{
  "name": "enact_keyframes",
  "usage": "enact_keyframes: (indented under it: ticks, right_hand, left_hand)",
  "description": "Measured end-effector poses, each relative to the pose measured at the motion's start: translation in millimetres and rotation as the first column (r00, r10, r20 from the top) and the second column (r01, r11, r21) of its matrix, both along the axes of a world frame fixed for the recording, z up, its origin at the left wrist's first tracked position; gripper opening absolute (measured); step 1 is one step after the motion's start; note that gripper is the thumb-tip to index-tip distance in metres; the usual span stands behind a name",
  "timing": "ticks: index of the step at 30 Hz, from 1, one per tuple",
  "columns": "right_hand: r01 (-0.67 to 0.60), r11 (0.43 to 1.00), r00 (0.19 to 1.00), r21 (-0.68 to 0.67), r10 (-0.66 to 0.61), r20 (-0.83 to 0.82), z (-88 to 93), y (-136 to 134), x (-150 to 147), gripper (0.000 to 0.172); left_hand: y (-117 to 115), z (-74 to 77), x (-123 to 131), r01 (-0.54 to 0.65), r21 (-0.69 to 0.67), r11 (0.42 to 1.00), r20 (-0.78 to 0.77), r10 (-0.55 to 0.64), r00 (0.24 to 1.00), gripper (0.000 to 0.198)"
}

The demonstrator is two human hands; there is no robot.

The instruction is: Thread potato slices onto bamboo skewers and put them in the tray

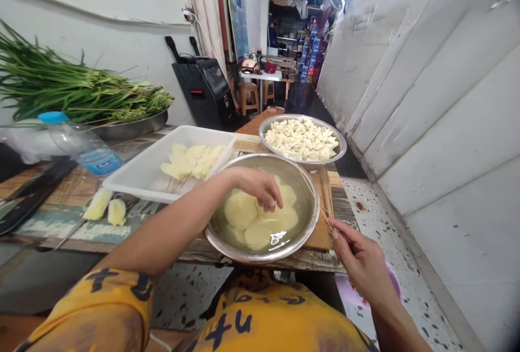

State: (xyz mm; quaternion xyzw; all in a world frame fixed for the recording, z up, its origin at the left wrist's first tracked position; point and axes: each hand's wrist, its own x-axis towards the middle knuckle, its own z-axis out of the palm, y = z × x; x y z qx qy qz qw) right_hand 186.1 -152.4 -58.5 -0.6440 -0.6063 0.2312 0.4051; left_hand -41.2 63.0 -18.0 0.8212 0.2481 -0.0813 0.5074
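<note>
A steel bowl (pixel 312 216) of water holds several round, pale potato slices (pixel 240 209). Over the middle of it hangs my left hand (pixel 262 187), its fingers bent down towards the slices at the water, loosely apart, with nothing visibly gripped. To the right of the bowl, my right hand (pixel 353 249) pinches a thin bamboo skewer (pixel 312 195) that slants up over the bowl's rim. Beneath that skewer, a bundle of bamboo skewers (pixel 326 192) lies on a wooden board (pixel 319 239). Skewered potato slices (pixel 193 160) rest in a white plastic tray (pixel 140 187) on the left.
Behind the bowl stands a basin (pixel 343 149) of cauliflower florets (pixel 300 138). Left are a leaning water bottle (pixel 97 160), green chives (pixel 93 92) in a metal pan, a knife (pixel 69 234) and two pale vegetable pieces (pixel 97 204). A white wall (pixel 455 124) runs along the right.
</note>
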Motion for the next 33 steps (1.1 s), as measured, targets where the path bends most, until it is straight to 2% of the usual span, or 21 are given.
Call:
enact_keyframes:
  ticks: [2, 3, 5, 8, 11, 14, 18, 19, 23, 24, 26, 28, 31, 33]
  right_hand:
    - [-0.005, 1.000, 1.000, -0.013, 0.004, -0.026, -3.1, 0.3, 0.8, 0.037]
    - [-0.006, 1.000, 0.999, -0.017, 0.006, -0.033, -4.4, 0.5, 1.2, 0.037]
    - [-0.010, 1.000, 0.999, -0.022, 0.009, -0.043, -6.2, 0.8, 1.9, 0.037]
    - [-0.022, 1.000, 0.998, -0.022, 0.021, -0.057, -8.0, 1.5, 3.2, 0.036]
    - [-0.030, 0.999, 0.998, -0.018, 0.029, -0.061, -9.6, 2.6, 4.3, 0.036]
    - [-0.038, 0.999, 0.997, -0.021, 0.036, -0.066, -10.2, 3.6, 4.4, 0.036]
    - [-0.060, 0.998, 0.996, 0.000, 0.059, -0.063, -8.7, 3.0, 3.1, 0.035]
    - [-0.058, 0.998, 0.996, 0.002, 0.058, -0.067, -8.3, 2.5, 3.0, 0.035]
    - [-0.045, 0.998, 0.994, -0.042, 0.040, -0.106, -8.7, 0.0, 4.5, 0.038]
    - [-0.041, 0.998, 0.993, -0.049, 0.035, -0.108, -9.0, -0.5, 5.3, 0.039]
    - [-0.036, 0.998, 0.995, -0.052, 0.030, -0.099, -9.3, -1.0, 6.7, 0.039]
    - [-0.032, 0.998, 0.996, -0.045, 0.028, -0.085, -9.1, -1.0, 7.2, 0.039]
    - [-0.029, 0.999, 0.997, -0.034, 0.026, -0.075, -7.9, -0.7, 6.2, 0.038]
    - [-0.032, 0.999, 0.998, -0.024, 0.030, -0.063, -6.8, -0.7, 5.1, 0.038]
  left_hand:
    - [-2.7, -0.6, 5.6, -0.036, 0.178, 0.983, 0.016, 0.034, 0.999, 0.027]
    - [-4.2, -0.2, 8.3, -0.054, 0.287, 0.956, 0.001, 0.056, 0.998, 0.024]
    - [-8.1, 2.7, 11.7, -0.041, 0.459, 0.887, -0.125, 0.110, 0.986, 0.020]
    - [-16.5, 11.3, 9.5, 0.043, 0.566, 0.823, -0.381, 0.215, 0.899, 0.033]
    - [-24.4, 16.9, -0.9, 0.134, 0.559, 0.819, -0.531, 0.229, 0.816, 0.054]
    - [-25.9, 16.1, -15.2, 0.140, 0.523, 0.841, -0.541, 0.200, 0.817, 0.065]
    - [-19.6, 13.7, -32.2, 0.099, 0.560, 0.822, -0.452, 0.203, 0.869, 0.045]
    - [-18.9, 13.4, -35.5, 0.094, 0.554, 0.827, -0.443, 0.197, 0.875, 0.045]
    - [-25.7, 13.1, -40.9, 0.126, 0.444, 0.887, -0.505, 0.132, 0.853, 0.084]
    - [-28.6, 13.8, -39.4, 0.141, 0.423, 0.895, -0.529, 0.118, 0.841, 0.086]
    - [-32.3, 16.0, -32.1, 0.164, 0.404, 0.900, -0.558, 0.100, 0.824, 0.072]
    - [-32.0, 17.6, -20.0, 0.147, 0.452, 0.880, -0.534, 0.135, 0.835, 0.057]
    - [-27.5, 13.0, 1.2, 0.044, 0.622, 0.782, -0.387, 0.258, 0.885, 0.046]
    - [-25.3, 4.7, 12.5, 0.036, 0.644, 0.764, -0.349, 0.252, 0.902, 0.042]
